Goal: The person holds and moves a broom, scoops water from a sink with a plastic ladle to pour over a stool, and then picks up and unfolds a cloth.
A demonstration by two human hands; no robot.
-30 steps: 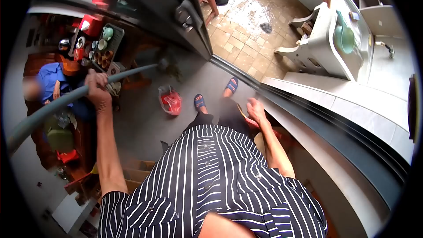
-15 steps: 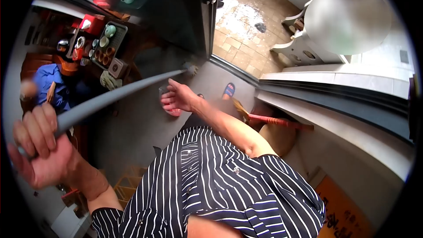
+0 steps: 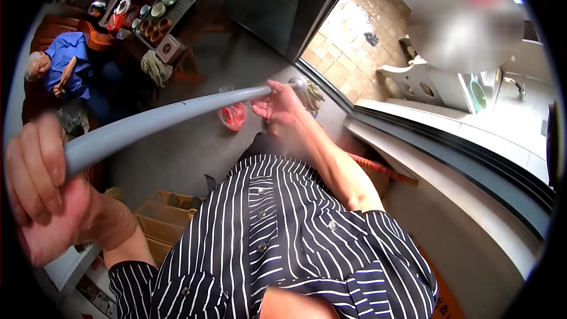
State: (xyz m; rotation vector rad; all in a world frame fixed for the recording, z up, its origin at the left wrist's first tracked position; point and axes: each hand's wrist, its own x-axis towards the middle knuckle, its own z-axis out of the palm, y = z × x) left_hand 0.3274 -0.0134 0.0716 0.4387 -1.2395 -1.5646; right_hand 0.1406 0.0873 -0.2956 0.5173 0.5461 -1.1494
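Note:
A mop with a long grey handle [image 3: 171, 114] slants across the view from lower left to upper centre. My left hand [image 3: 44, 186] is wrapped round the handle's near end, its fingers closed. Further down the handle, close to the mop head, my right hand [image 3: 280, 104] has its thumb over the pole and its fingers loosely curled below. Beyond it, the pale strands of the mop head [image 3: 313, 95] rest on the grey floor [image 3: 171, 165] by the door sill, partly hidden by my forearm. A red plastic bag [image 3: 233, 117] lies behind the handle.
Someone in a blue shirt [image 3: 69, 62] sits at the left. A tea tray [image 3: 183, 3] with cups and a teapot stands on a dark wooden table. The sliding-door track [image 3: 449, 153] borders a tiled floor [image 3: 344, 47]. A red-handled broom [image 3: 381, 168] leans at the right.
My right hand has moved forward and right onto the handle; before, it was open beneath it. The mop head now shows further right, near the sill. My left hand still holds the near end.

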